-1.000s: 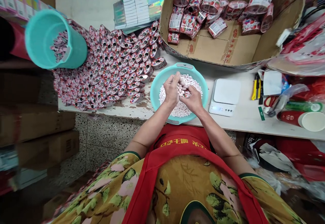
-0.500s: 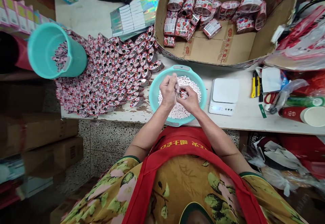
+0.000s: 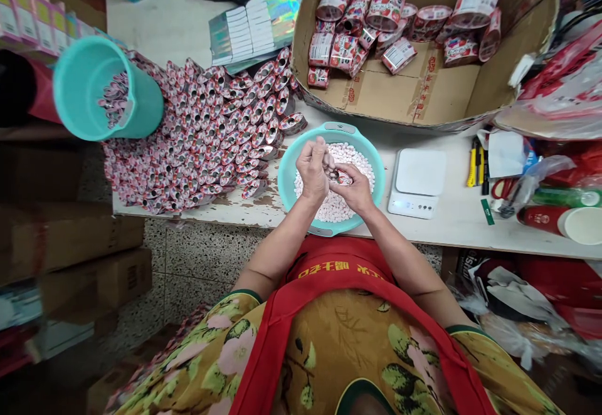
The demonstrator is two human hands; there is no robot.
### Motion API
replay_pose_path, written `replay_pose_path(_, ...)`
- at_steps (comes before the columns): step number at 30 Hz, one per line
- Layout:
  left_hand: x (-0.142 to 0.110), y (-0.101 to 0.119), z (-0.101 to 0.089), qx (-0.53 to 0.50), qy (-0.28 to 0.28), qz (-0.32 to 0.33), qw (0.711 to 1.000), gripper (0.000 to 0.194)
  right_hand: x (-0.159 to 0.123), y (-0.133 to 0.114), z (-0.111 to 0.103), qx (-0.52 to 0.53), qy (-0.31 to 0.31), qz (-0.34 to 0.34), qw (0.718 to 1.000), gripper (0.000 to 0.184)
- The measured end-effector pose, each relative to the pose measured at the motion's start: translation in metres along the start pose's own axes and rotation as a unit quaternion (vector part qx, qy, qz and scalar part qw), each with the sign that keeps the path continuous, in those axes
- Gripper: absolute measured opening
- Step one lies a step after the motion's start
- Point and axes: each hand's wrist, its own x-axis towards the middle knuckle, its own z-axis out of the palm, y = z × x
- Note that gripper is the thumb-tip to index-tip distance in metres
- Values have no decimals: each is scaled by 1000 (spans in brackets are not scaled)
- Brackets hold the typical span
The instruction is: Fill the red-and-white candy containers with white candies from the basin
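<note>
A turquoise basin [image 3: 285,183] full of small pale pink pellets [image 3: 350,153] sits at the table's front edge, under both hands. Between the thumb and fingers of my right hand [image 3: 355,189] is a small red-and-white printed packet [image 3: 345,178], its dark opening turned toward the left hand. My left hand [image 3: 311,167] is closed, fingers curled beside that opening. What its fingers hold, if anything, is hidden. Many similar open-mouthed packets [image 3: 211,133] stand crowded together left of the basin.
Right of the basin lies a white digital scale [image 3: 420,173], with a yellow cutter [image 3: 472,165] beyond it. A cardboard box [image 3: 390,98] holding printed packs stands behind. At the left, a turquoise bucket [image 3: 148,111] contains small pinkish pieces. A red cup [image 3: 543,217] lies far right.
The whole view has shifted slightly. Both hands stay over the basin, and the right fingers have moved slightly around the packet, showing more of its opening.
</note>
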Motion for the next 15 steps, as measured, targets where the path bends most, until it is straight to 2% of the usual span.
replay_pose_path(8, 1, -2, 2, -6, 20, -1, 1000, 43, 3, 4, 2, 11, 25, -6, 1000, 40)
replay_pose_path(15, 13, 13, 3, 4, 67, -16, 998, 38, 0, 18, -9, 116, 22, 93, 989, 60)
